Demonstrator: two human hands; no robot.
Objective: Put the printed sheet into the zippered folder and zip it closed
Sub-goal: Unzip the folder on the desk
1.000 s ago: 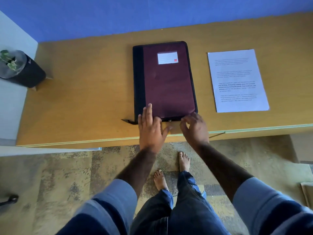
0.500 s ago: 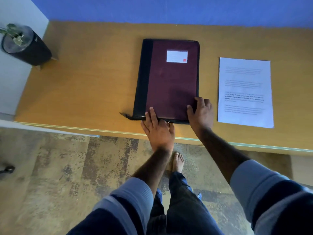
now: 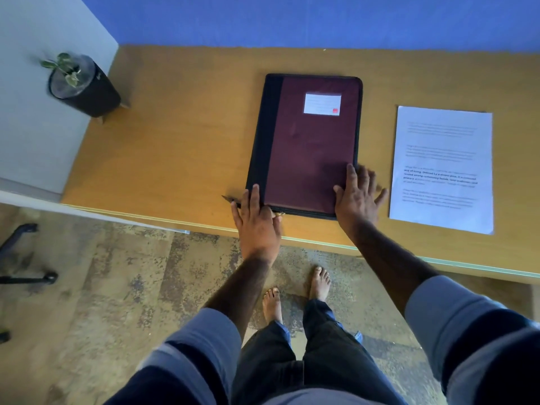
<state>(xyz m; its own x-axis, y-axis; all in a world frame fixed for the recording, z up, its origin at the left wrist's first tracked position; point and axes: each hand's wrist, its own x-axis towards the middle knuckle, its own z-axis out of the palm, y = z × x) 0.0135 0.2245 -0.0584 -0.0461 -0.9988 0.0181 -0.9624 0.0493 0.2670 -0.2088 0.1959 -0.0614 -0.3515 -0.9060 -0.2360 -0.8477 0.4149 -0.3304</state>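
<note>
The maroon and black zippered folder [image 3: 309,147] lies closed and flat on the wooden desk [image 3: 181,147], its near edge by the desk's front. My left hand [image 3: 257,220] rests flat on the folder's near-left corner, fingers straight, thumb beside the small gold zipper pull [image 3: 280,213]. At the near-right corner, my right hand [image 3: 358,194] lies palm down with its fingers spread, partly over the edge. The printed sheet [image 3: 442,168] lies face up on the desk just right of the folder, untouched.
A dark pot with a small plant [image 3: 81,86] stands at the desk's far left, against a white partition [image 3: 35,112]. A blue wall runs behind the desk. A chair base [image 3: 23,258] sits on the floor at left.
My right hand has slid from the folder's near edge up onto its near-right corner and spread its fingers. My left hand has shifted left along the near edge. The view has swung right.
</note>
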